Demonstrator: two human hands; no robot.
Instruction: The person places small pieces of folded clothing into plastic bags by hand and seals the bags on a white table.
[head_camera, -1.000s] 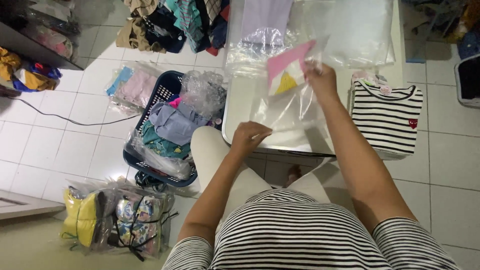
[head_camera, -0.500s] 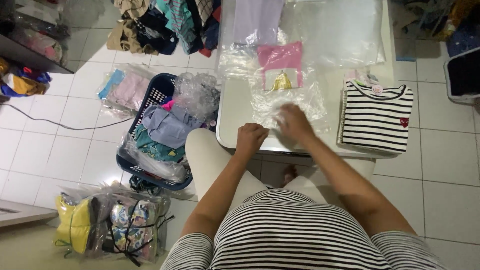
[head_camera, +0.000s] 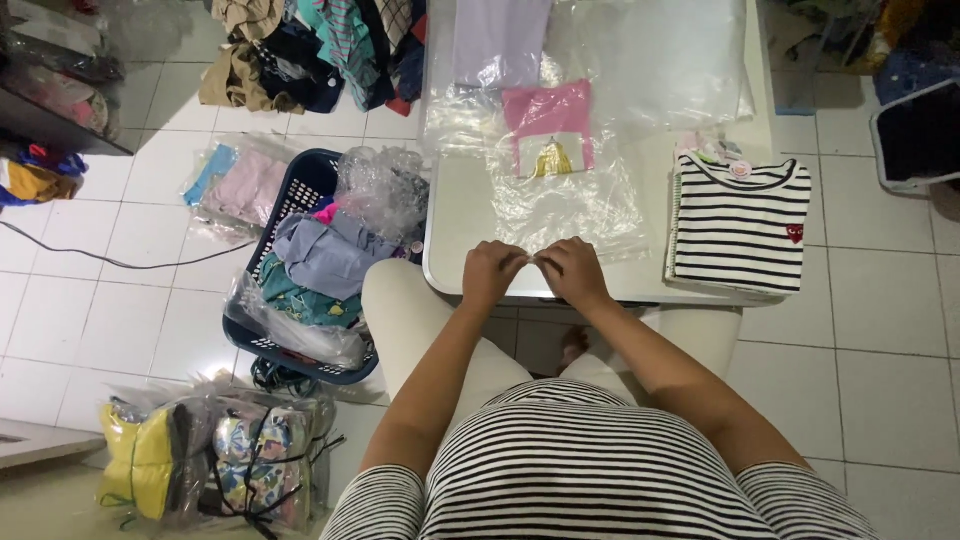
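Observation:
A clear plastic bag (head_camera: 575, 195) lies on the white table (head_camera: 455, 215), and a folded pink garment (head_camera: 548, 128) with a yellow print sits at its far end. My left hand (head_camera: 492, 272) and my right hand (head_camera: 573, 270) meet at the bag's near edge, by the table's front. Both pinch that edge between fingers and thumbs. A folded black-and-white striped shirt (head_camera: 740, 225) with a small red mark lies on the table to the right of my right hand.
More clear bags (head_camera: 660, 55) and a pale lilac garment (head_camera: 500, 40) lie at the table's far side. A dark blue laundry basket (head_camera: 300, 265) full of clothes stands on the tiled floor to the left. Bagged clothes (head_camera: 215, 460) and a clothes pile (head_camera: 310, 50) lie around it.
My right hand brought the bag with the pink garment down onto the table, then slid back to the near edge. My left hand moved forward and now pinches that edge beside it.

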